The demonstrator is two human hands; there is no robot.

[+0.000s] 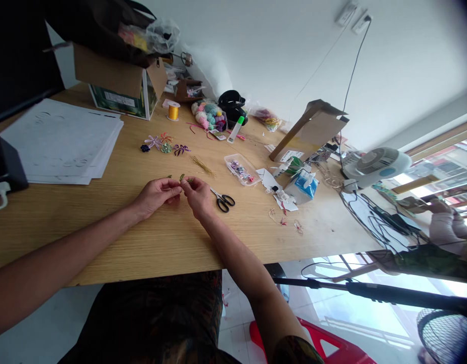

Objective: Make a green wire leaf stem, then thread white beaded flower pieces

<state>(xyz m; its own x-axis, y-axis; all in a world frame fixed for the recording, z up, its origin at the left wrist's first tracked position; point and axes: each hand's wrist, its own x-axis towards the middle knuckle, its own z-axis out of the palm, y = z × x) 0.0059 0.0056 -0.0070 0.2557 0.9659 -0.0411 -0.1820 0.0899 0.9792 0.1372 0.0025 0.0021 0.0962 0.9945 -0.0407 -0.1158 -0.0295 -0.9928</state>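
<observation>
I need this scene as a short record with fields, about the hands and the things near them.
Surface: wooden table
Hands: left hand and right hand, fingertips together
Held: small green piece, pinched between both hands
Nearest tool: scissors, beside the right hand, not touching it
Also nearby: craft flowers, clear plastic box, gold spool

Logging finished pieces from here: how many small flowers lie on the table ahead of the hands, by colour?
Dark blue flower: 1
Lilac flower: 1
Orange flower: 1
Green flower: 1
Purple flower: 1
Total: 5
</observation>
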